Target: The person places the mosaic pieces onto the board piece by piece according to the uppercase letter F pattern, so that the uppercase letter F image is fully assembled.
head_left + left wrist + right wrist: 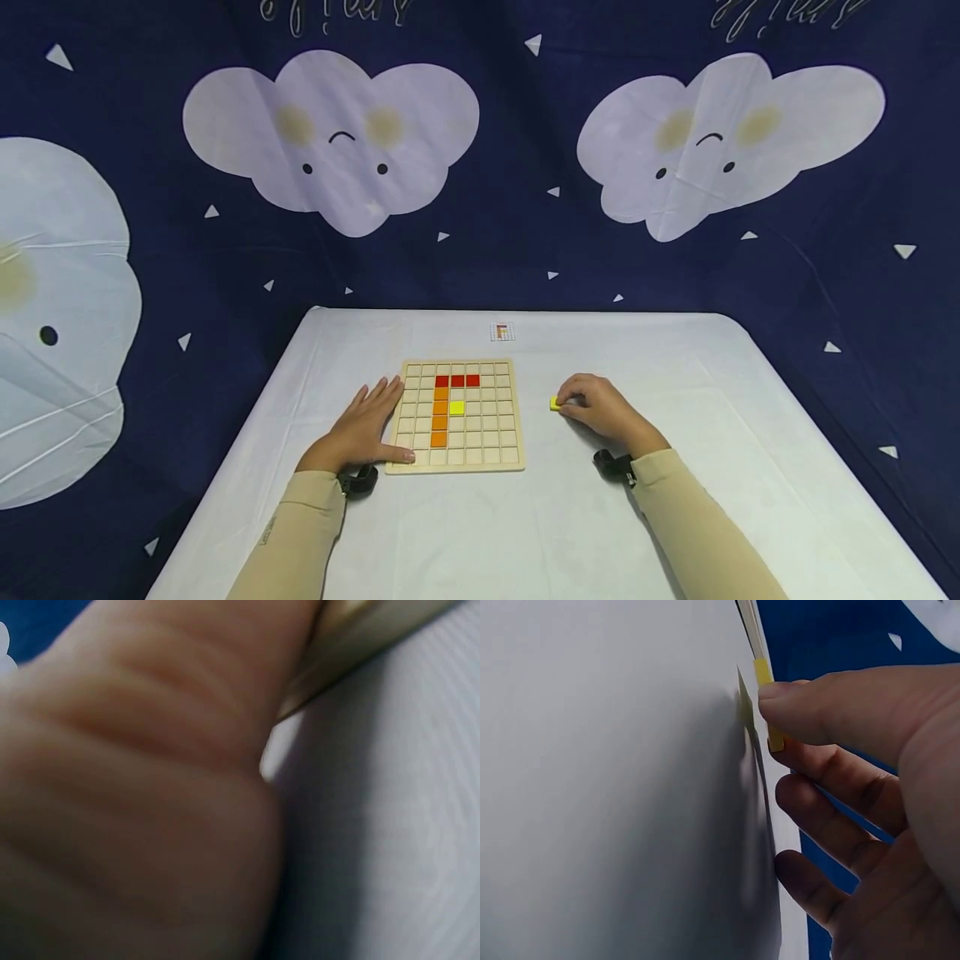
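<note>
A square wooden grid board [457, 471] lies on the white table. Three red tiles [457, 381] form a row near its top, several orange tiles [439, 422] run down from the row's left end, and one yellow tile [457, 407] sits right of that column. My left hand [362, 429] is spread along the board's left edge, its thumb over the lower left corner. Right of the board, my right hand [600, 408] pinches another yellow tile [762, 671] between thumb and index finger, slightly above the table in the right wrist view.
Behind the board lies a small printed card [502, 332] with a grid and a red and orange pattern. The white-covered table [480, 533] ends at a dark blue curtain [517, 250] with cloud figures. Each wrist wears a black camera.
</note>
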`<state>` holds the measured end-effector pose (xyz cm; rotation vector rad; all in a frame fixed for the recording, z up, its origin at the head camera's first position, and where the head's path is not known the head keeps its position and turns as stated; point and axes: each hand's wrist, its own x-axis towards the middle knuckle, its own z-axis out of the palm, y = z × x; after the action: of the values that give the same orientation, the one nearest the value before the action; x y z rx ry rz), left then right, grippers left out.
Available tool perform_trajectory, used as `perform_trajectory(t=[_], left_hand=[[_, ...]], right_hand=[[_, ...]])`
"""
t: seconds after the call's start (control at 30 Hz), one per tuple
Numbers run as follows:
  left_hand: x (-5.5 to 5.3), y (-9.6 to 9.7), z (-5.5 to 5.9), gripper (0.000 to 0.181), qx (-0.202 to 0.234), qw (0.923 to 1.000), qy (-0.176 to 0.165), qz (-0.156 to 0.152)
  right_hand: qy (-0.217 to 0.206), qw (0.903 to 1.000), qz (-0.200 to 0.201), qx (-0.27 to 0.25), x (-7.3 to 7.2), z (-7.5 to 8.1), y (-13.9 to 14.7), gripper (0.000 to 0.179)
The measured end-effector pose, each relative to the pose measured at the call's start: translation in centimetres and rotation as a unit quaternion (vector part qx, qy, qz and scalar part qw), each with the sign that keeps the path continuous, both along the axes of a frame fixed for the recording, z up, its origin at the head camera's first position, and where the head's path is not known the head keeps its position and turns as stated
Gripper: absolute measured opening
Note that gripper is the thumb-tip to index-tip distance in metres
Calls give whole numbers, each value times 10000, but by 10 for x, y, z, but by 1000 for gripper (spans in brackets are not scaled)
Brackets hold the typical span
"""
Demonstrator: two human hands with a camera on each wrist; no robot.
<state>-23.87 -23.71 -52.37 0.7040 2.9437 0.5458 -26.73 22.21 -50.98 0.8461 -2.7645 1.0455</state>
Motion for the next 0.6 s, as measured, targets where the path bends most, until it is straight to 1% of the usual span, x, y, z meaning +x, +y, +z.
perform_trajectory(t=[0.13, 0.37, 0.6], left_hand=[[0, -1, 0, 140, -13, 10000, 10, 3], [0, 0, 2, 140, -21, 10000, -9, 14], [2, -1, 5, 138, -1, 10000, 46, -29]], right_hand=[[42, 9998, 216, 38, -1, 1, -19, 11], [94, 9981, 614, -38, -4, 4, -53, 10], [164, 9957, 898, 136, -5, 9, -84, 8]])
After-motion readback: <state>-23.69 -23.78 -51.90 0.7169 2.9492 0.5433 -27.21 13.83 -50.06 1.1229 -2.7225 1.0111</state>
